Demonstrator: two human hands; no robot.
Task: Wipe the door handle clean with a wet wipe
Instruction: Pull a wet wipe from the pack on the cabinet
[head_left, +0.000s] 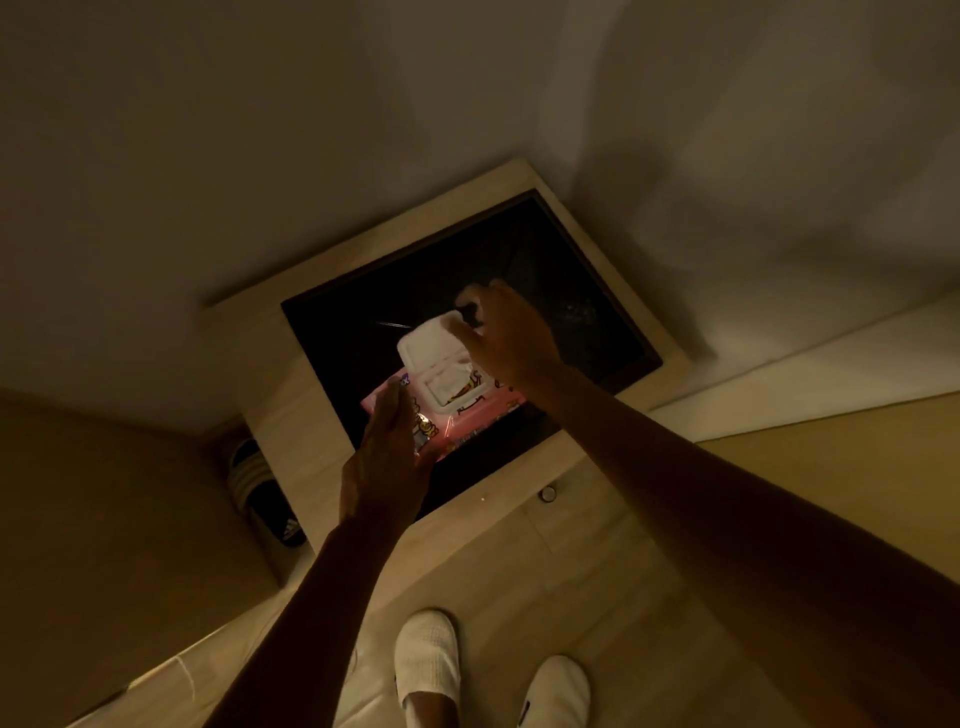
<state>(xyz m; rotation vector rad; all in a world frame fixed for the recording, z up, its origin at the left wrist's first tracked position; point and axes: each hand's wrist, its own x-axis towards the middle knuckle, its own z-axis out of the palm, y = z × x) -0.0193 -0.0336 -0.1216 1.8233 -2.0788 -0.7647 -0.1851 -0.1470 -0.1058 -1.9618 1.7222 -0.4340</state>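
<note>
A pink wet wipe pack (467, 431) with cartoon print lies on the black top of a low wooden table (291, 395). Its white flip lid (426, 345) stands open, and a white wipe (452, 387) shows in the opening. My left hand (387, 462) grips the pack's near left end. My right hand (506, 338) reaches over the pack, its fingertips pinched on the far edge of the open lid. Dim light keeps me from telling whether a wipe is also between those fingers. No door handle is in view.
The table stands against a pale wall (363, 130). A black slide sandal (260, 488) lies on the floor at its left side. A small round knob (547, 493) sits on the table's near rim. My feet wear white slippers (426, 660) on the wooden floor.
</note>
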